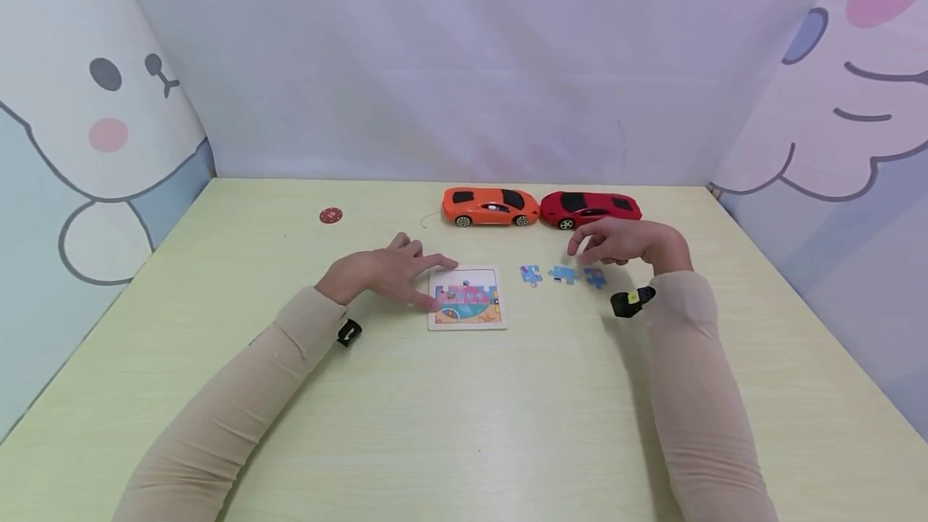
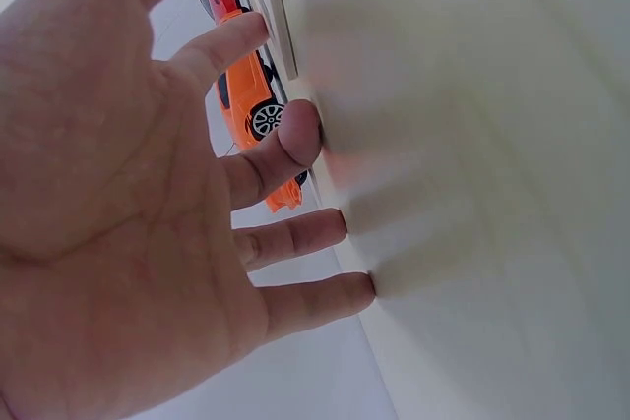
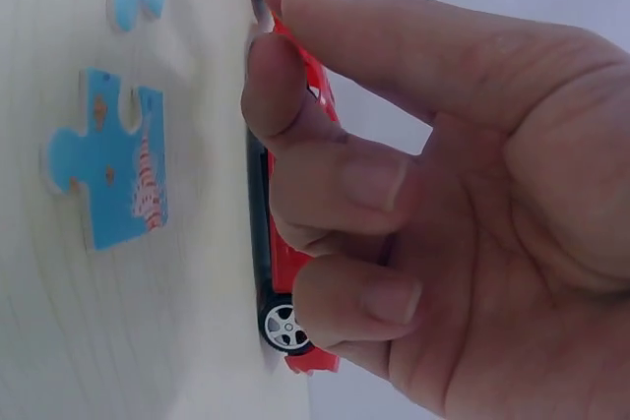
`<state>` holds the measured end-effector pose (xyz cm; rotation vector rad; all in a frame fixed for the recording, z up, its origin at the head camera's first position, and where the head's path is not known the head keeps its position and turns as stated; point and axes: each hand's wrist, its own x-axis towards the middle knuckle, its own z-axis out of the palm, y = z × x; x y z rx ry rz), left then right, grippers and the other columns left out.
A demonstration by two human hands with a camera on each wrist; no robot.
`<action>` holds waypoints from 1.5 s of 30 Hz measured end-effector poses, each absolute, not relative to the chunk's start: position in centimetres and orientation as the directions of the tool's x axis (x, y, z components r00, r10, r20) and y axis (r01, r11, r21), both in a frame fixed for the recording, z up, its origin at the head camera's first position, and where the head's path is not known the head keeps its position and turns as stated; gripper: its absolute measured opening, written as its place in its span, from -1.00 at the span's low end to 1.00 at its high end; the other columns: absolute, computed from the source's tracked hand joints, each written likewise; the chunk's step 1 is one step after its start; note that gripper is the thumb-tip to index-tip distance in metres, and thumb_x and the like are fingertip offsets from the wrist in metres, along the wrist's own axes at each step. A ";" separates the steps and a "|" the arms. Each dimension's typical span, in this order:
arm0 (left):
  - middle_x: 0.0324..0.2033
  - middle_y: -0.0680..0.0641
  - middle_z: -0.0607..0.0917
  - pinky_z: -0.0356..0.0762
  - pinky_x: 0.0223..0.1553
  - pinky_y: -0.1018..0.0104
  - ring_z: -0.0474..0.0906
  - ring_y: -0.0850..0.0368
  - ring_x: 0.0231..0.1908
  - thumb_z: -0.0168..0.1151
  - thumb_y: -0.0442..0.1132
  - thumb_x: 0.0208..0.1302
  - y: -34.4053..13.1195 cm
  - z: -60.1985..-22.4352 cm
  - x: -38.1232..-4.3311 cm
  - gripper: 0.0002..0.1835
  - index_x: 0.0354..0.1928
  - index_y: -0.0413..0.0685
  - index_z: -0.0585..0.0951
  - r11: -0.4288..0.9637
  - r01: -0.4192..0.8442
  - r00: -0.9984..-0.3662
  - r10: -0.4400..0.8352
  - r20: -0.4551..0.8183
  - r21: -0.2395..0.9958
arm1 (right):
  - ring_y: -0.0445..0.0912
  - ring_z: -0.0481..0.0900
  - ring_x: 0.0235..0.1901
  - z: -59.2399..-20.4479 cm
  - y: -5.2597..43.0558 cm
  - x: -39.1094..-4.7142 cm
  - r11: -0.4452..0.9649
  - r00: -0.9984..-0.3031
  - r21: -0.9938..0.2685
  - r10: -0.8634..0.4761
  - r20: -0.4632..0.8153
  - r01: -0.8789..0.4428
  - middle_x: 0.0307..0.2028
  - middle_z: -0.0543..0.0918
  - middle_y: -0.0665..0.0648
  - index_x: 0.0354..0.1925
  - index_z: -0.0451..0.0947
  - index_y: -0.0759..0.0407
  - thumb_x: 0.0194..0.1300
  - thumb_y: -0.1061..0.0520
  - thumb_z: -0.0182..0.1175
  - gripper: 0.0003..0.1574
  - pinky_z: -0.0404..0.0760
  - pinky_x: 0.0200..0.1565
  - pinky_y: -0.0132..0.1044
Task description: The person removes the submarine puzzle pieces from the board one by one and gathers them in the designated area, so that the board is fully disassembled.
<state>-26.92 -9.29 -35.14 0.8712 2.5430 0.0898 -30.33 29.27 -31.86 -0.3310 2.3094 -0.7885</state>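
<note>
A small puzzle board (image 1: 477,274) lies flat on the table in the head view, its lower part covered by joined pink, blue and sand-coloured pieces. My left hand (image 1: 391,271) rests at its left side, fingers spread, the index finger at the top edge and the thumb over the left edge. Right of the board lie three loose blue jigsaw pieces, a left piece (image 1: 532,274), a middle piece (image 1: 563,274) and a right piece (image 1: 594,278). Just above the right piece hovers my right hand (image 1: 616,242), its fingers loosely bent; thumb and index finger stand apart with nothing between them.
Behind the pieces, an orange toy car (image 1: 490,207) and a red toy car (image 1: 590,208) stand end to end. A red round chip (image 1: 330,216) lies at the back left of the table (image 1: 464,425). Cloth walls close off the back and sides.
</note>
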 end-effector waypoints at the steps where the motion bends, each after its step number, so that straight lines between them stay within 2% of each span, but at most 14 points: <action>1: 0.18 -0.19 0.37 0.37 0.11 -0.15 0.12 -0.19 0.23 0.24 0.33 0.25 -9.3 -35.1 -26.9 -0.14 0.53 0.40 0.18 0.800 0.565 -0.701 0.595 -0.394 0.202 | -0.12 0.22 -0.56 -31.9 29.2 -30.4 0.786 -0.745 -0.618 -0.427 -0.512 -0.025 -0.47 0.36 0.08 0.11 0.48 0.22 0.45 0.20 0.15 -0.70 0.23 -0.49 -0.32; 10: 0.19 -0.18 0.36 0.39 0.10 -0.14 0.11 -0.18 0.24 0.23 0.33 0.25 -9.3 -35.1 -26.9 -0.14 0.54 0.43 0.15 0.807 0.558 -0.706 0.585 -0.400 0.196 | -0.10 0.29 -0.53 -31.6 27.8 -30.3 0.803 -0.755 -0.592 -0.432 -0.493 -0.073 -0.43 0.40 0.13 0.11 0.51 0.17 0.46 0.20 0.13 -0.71 0.30 -0.43 -0.31; 13: 0.18 -0.18 0.36 0.39 0.09 -0.13 0.11 -0.18 0.24 0.23 0.33 0.26 -9.3 -35.1 -27.0 -0.14 0.54 0.43 0.15 0.807 0.556 -0.706 0.584 -0.400 0.198 | -0.04 0.38 -0.42 -31.6 27.3 -30.4 0.804 -0.764 -0.587 -0.438 -0.474 -0.096 -0.35 0.46 0.18 0.10 0.53 0.16 0.46 0.19 0.14 -0.72 0.37 -0.36 -0.26; 18: 0.17 -0.18 0.37 0.39 0.09 -0.13 0.12 -0.18 0.22 0.23 0.33 0.26 -9.3 -35.1 -27.0 -0.14 0.54 0.42 0.16 0.806 0.556 -0.703 0.587 -0.402 0.204 | 0.07 0.47 -0.14 -31.5 26.2 -30.4 0.798 -0.772 -0.583 -0.465 -0.432 -0.154 -0.16 0.55 0.21 0.08 0.54 0.14 0.45 0.17 0.15 -0.73 0.47 -0.13 -0.09; 28: 0.16 -0.16 0.37 0.39 0.09 -0.11 0.13 -0.15 0.22 0.20 0.35 0.27 -9.4 -35.1 -27.0 -0.14 0.55 0.45 0.14 0.808 0.552 -0.706 0.584 -0.400 0.206 | 0.10 0.47 -0.02 -31.4 24.1 -30.0 0.782 -0.760 -0.596 -0.497 -0.419 -0.183 0.00 0.54 0.24 0.08 0.55 0.14 0.45 0.15 0.15 -0.73 0.48 0.02 0.00; 38: 0.18 -0.16 0.36 0.42 0.08 -0.12 0.13 -0.13 0.23 0.18 0.36 0.27 -9.3 -35.2 -26.8 -0.13 0.56 0.46 0.11 0.823 0.534 -0.717 0.563 -0.411 0.195 | 0.09 0.49 -0.03 -31.9 22.5 -30.2 0.786 -0.739 -0.579 -0.521 -0.428 -0.218 -0.08 0.58 0.16 0.04 0.59 0.05 0.46 0.10 0.16 -0.77 0.50 -0.01 0.00; 45: 0.20 -0.15 0.35 0.39 0.12 -0.15 0.11 -0.13 0.26 0.17 0.38 0.27 -9.3 -35.1 -26.8 -0.12 0.56 0.45 0.09 0.822 0.534 -0.717 0.564 -0.409 0.197 | 0.11 0.54 -0.19 -32.2 21.3 -30.0 0.751 -0.706 -0.600 -0.581 -0.404 -0.274 -0.18 0.62 0.19 0.04 0.60 0.08 0.48 0.13 0.13 -0.78 0.49 -0.13 -0.05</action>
